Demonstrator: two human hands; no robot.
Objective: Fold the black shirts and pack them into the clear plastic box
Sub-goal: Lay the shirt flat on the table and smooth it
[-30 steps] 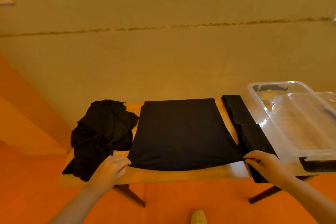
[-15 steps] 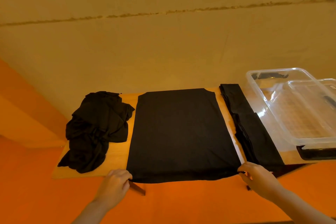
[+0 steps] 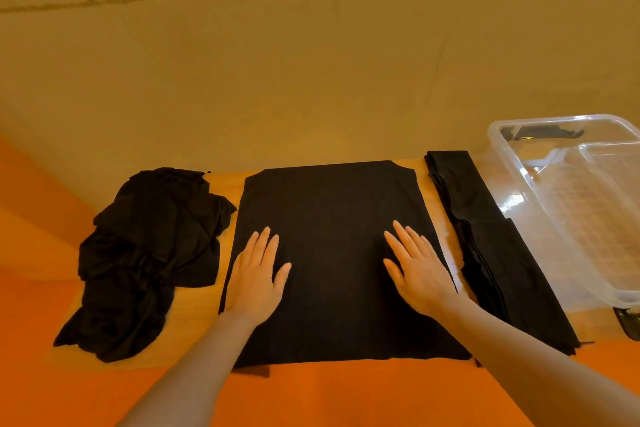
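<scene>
Filling the upper half of the view, a plain tan wall (image 3: 311, 80) with a rough horizontal crack rises behind a wooden desk (image 3: 194, 319) that stands on an orange floor (image 3: 329, 399). Spread flat across the middle of the desk lies a black shirt (image 3: 332, 218), its near hem hanging just over the desk's front edge. At the right end of the desk sits the clear plastic box (image 3: 568, 211), its near wall transparent, with something dark visible at its far corner; what that is cannot be told. On the left end a crumpled heap of black shirts (image 3: 145, 253) lies loose, one corner trailing toward the front-left edge. Between the flat shirt and the box, a long folded black stack (image 3: 485, 243) runs front to back, touching the box's side. The left hand (image 3: 258, 277) rests palm down on the flat shirt's left half, fingers (image 3: 265, 243) straight and slightly spread, grasping nothing. The right hand (image 3: 420, 270) presses flat on the shirt's right half, near its right edge, fingers straight and released as well.
</scene>
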